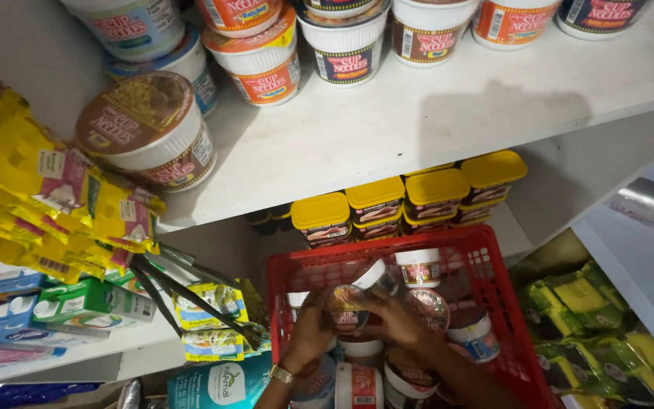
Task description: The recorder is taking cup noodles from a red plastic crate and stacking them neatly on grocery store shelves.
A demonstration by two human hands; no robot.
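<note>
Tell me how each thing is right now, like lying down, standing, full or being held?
Left hand: gripping the brown-lidded cup.
Right hand: gripping the same cup.
Brown-lidded cup: sealed, held over the basket.
Red basket: full of cups.
Tipped cup: on its side on the white shelf.
Yellow-lidded tubs: closed, stacked upright.

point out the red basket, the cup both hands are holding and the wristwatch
red basket point(486, 261): head view, on its right mesh wall
noodle cup point(346, 309): head view, on its round foil lid
wristwatch point(281, 373): head view, on the gold case at the left wrist
</note>
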